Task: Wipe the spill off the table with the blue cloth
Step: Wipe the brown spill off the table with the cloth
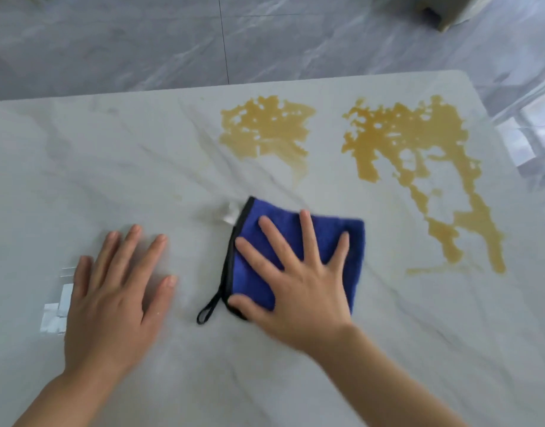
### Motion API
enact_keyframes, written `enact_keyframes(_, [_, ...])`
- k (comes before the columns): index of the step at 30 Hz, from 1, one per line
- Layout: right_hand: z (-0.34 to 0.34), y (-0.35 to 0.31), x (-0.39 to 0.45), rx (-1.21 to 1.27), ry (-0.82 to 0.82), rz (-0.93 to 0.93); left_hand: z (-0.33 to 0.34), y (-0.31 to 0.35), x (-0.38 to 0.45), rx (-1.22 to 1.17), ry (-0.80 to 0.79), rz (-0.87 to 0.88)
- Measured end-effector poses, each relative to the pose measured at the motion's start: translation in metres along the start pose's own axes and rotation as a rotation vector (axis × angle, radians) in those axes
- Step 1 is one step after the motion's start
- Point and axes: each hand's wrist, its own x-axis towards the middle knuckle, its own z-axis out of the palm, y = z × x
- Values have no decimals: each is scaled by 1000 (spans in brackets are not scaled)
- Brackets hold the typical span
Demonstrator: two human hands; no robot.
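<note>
While right hand (299, 282) presses flat, fingers spread, on blue cloth (336, 238), cloth lies on table (142, 167) under palm. Left hand (114, 291) rests flat on table beside it, fingers apart, holding nothing. Spill (419, 143) sits beyond right fingertips, apart from cloth.

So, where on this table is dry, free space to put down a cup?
Free: the far left of the table, beyond the left hand, and the near edge between the forearms. Crowded: the far right, where two yellow spill patches lie beyond the blue cloth.
</note>
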Motion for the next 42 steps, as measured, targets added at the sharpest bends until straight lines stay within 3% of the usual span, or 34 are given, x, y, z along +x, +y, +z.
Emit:
enact_keyframes(2, [-6, 29, 28, 10, 4, 55, 2, -2, 0, -8, 3, 0])
enact_keyframes(4, [-12, 72, 40, 24, -32, 236, 3, -3, -1, -24, 3, -3])
enact_keyframes(8, [-20, 128, -6, 50, -41, 579, 2, -3, -1, -38, 10, 2])
enact_keyframes(12, [-12, 86, -53, 21, -114, 432, 3, -1, 0, -48, 4, 2])
enact_keyframes(17, [-13, 103, -7, -6, -63, 237, 7, -5, 2, -73, 0, -14])
enact_keyframes(21, [-20, 168, 23, 36, -51, 436, 14, -13, 3, -107, 49, 28])
enact_keyframes(26, [-26, 193, -40, 75, -62, 665, 23, -19, 5, -128, 109, 101])
enact_keyframes(31, [-14, 140, -71, 45, -131, 485, 27, -23, 7, -105, 122, 137])
enact_keyframes(35, [-20, 172, -32, -5, -83, 394, 31, -32, 6, -52, 108, 149])
enact_keyframes(42, [-31, 238, -33, 102, -63, 731, 25, -25, 6, -110, 110, 106])
